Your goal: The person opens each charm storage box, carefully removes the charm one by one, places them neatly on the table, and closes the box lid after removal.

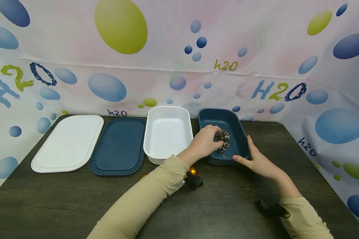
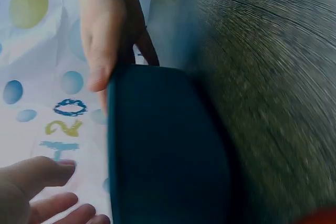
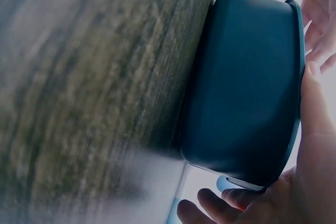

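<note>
Inside the dark blue container lie dark, white-tipped pine cones with bits of gold string. My left hand is over the container beside them, thumb and fingers apart. In the left wrist view, that hand stays above the rim, and nothing shows between its fingers. With the thumb on the near rim and the fingers along the right outer wall, my right hand grips the container's near right corner. The right wrist view shows the container's outer wall with the right hand around its edge.
A white container stands left of the blue one. Further left lie a blue lid and a white lid. Shiny orange balls show beside my left sleeve, partly hidden. A printed curtain hangs behind the dark table.
</note>
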Available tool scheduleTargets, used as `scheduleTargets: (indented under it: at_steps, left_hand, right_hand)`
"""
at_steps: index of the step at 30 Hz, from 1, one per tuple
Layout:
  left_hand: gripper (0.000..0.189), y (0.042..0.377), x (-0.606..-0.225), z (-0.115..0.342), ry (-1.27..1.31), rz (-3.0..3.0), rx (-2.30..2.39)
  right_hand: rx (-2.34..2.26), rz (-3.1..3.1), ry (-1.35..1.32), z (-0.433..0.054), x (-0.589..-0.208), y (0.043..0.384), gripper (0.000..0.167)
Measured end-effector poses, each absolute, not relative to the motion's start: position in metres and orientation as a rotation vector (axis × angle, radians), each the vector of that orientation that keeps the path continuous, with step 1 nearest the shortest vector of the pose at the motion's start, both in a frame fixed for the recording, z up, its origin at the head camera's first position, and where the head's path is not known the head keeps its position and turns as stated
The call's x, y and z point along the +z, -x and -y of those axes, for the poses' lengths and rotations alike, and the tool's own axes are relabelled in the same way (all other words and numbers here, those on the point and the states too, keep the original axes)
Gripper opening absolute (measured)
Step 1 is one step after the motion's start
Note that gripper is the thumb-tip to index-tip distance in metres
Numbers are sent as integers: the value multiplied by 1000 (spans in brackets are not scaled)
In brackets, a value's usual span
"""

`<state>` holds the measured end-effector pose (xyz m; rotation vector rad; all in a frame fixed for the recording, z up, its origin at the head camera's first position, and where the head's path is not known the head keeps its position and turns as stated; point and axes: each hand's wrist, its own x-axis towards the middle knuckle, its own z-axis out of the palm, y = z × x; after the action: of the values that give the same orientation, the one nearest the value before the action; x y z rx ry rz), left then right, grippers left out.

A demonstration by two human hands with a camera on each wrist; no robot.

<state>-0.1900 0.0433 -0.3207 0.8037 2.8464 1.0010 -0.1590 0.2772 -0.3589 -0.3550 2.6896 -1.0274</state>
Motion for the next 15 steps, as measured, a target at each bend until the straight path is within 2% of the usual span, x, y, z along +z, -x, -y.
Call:
scheduleTargets:
  at_steps: [9, 15]
  left_hand:
    - [39, 193, -342, -68, -712, -2947, 861]
    - [42, 190, -350, -76, -707, -3111, 551]
  right_hand:
    - [-1025, -2690, 351, -275, -360, 159, 106]
    - [-1025, -2691, 341, -276, -359, 158, 106]
